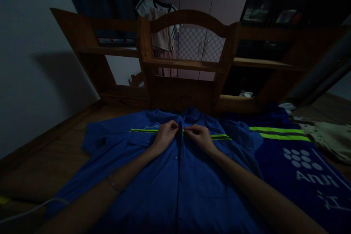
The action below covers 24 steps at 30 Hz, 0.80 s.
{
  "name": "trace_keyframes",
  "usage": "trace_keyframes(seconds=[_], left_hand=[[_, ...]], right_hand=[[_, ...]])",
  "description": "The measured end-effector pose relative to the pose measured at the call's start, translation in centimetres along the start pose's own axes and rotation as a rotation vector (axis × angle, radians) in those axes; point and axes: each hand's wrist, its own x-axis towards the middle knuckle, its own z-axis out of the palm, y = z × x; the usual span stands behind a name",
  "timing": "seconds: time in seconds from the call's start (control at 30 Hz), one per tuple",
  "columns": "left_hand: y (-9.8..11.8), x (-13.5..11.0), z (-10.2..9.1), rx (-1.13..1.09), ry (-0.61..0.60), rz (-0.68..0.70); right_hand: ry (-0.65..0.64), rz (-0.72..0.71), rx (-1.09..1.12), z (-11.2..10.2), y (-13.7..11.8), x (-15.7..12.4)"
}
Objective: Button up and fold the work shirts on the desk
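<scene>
A blue short-sleeved work shirt (pixel 159 186) with yellow-green stripes across the chest lies spread on the wooden surface, its collar at the far end. My left hand (pixel 166 135) pinches one front edge of the shirt at stripe height. Facing it, my right hand (pixel 200 137) pinches the opposite front edge, level with the other stripe. A narrow dark gap runs down between the two edges. One button (pixel 174 157) shows below my left hand. Whatever small part lies between my fingertips is too dark to make out.
A darker blue garment (pixel 276 161) with yellow-green bands and white lettering lies at the right. Beyond the shirt rises a wooden shelf headboard (pixel 181 66). A white cable (pixel 33 210) crosses the lower left. Pale cloth (pixel 333 139) lies at the far right.
</scene>
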Motion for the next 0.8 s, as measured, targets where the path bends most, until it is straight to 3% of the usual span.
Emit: trace_keyframes(seconds=[0.43,0.53,0.7,0.8], left_hand=[[0.5,-0.8,-0.5,-0.237,-0.017,-0.016],[0.3,-0.9,-0.3,-0.300,-0.037,-0.031],[-0.3,-1.0,0.1,-0.430,-0.085,-0.142],[-0.3,-0.9,0.1,-0.518,-0.115,-0.228]], right_hand=[[0.028,-0.139,-0.137,0.3,-1.7,-0.7],[0.014,-0.084,-0.059,0.3,-1.5,-0.4],[-0.157,0.128,0.165,0.5,-0.2,0.3],[-0.171,0.133,0.180,0.6,0.4,0.5]])
